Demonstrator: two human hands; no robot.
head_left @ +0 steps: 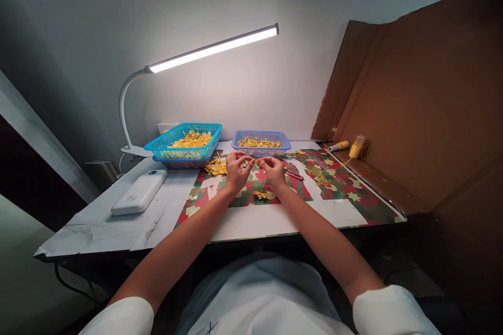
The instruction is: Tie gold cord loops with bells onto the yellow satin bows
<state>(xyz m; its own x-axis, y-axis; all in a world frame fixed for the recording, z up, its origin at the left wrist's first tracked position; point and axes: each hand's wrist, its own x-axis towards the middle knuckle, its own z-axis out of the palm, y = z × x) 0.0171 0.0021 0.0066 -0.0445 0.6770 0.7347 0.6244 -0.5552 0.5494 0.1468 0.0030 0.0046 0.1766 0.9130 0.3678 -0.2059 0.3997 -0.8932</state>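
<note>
Yellow cord (257, 163) sits pinched, as I read it from my remote seat, between the fingertips of the left hand (237, 170) and the right hand (275, 171), which nearly meet above the patterned sheet (245, 200). I judge that a slack pinch on either side could let so fine a strand slip, and a hard pull could tighten a kink in it. The yellow ornament (260, 195) below could also drag or snag, since a strand appears to run down to it. The cord lies right at the fingertips, in the narrow gap between both hands, with the lavender basket (286, 147) beyond; whether it is looped or knotted there, I cannot tell.
</note>
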